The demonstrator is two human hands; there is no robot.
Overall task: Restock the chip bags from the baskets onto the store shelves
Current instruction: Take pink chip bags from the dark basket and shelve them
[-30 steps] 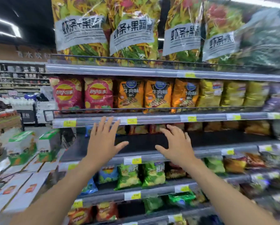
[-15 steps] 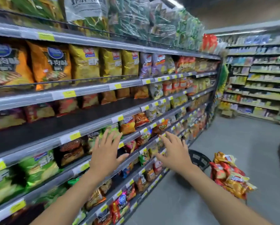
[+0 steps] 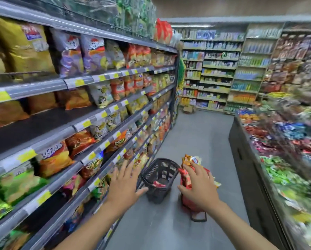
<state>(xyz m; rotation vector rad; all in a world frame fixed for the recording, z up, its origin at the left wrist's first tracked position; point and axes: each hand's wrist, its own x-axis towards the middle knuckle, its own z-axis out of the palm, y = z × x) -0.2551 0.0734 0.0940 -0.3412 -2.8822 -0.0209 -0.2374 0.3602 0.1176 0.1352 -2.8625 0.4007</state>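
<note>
Two baskets stand on the aisle floor ahead of me. The black basket [image 3: 161, 171] is nearly empty, with one red bag [image 3: 158, 184] in its bottom. Just to its right, a red basket [image 3: 188, 204] is heaped with orange and red chip bags [image 3: 188, 160]. My right hand [image 3: 198, 188] hovers in front of that heap with fingers spread, holding nothing. With its fingers apart and empty, my left hand [image 3: 124, 184] is out in front of the black basket's left rim. Chip shelves [image 3: 90, 123] run along the left; one shelf board [image 3: 34, 127] has a bare dark stretch.
An open display bin [image 3: 244, 159] heaped with wrapped sweets lines the right side of the aisle. Shelves of bottles and packets [image 3: 214, 73] close the far end. Grey floor [image 3: 196, 134] runs between the shelves and the bin. A cardboard box [image 3: 188, 109] sits far down.
My view has swung right, from facing the shelves to looking down the aisle. Both hands have dropped from shelf height toward the baskets, which are now in full view.
</note>
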